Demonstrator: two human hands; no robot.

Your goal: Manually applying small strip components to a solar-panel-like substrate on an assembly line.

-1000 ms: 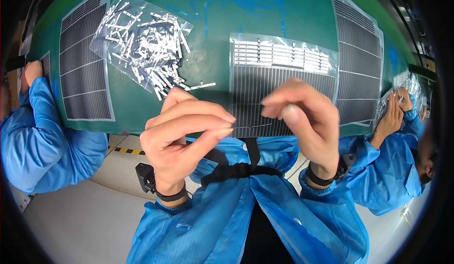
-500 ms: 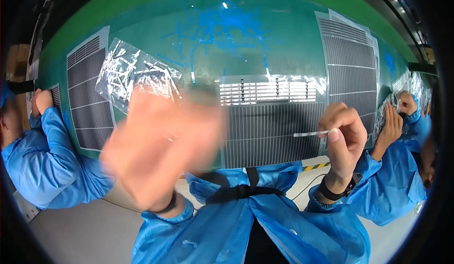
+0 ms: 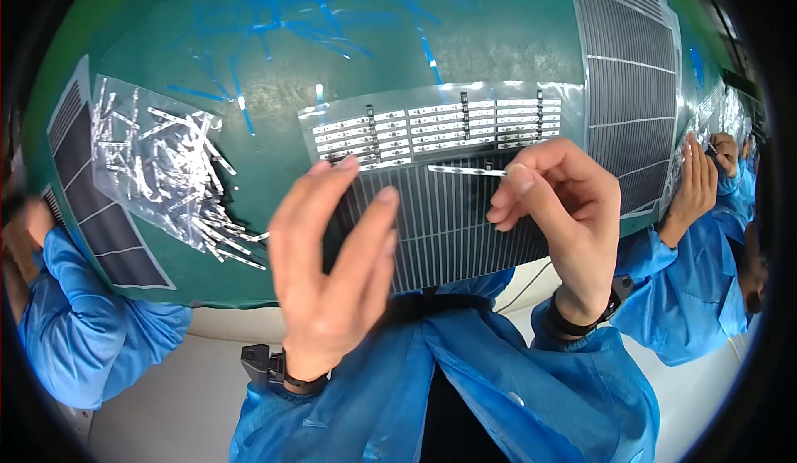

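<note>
Pinched between thumb and forefinger of my right hand (image 3: 573,214) is a thin white strip with dark marks (image 3: 465,171), pointing left. It hangs over a dark striped sheet (image 3: 452,239) in front of me. My left hand (image 3: 332,272) has its fingers apart and holds nothing; its fingertips are over the sheet's left part. Along the sheet's far end, rows of similar white strips (image 3: 452,123) lie side by side on clear film. To the left, a clear plastic bag (image 3: 158,156) holds many loose strips, some spilling from its near end.
More striped sheets lie at the left (image 3: 104,197) and right (image 3: 627,90) of the green table (image 3: 274,65). Blue film scraps (image 3: 307,15) are scattered toward the back. Co-workers in blue sleeves work at the left (image 3: 91,297) and right (image 3: 685,289), close by.
My left hand has come away from the bag side toward the sheet, with its fingers now spread. My right hand has brought the strip left, nearer the rows. The view has shifted.
</note>
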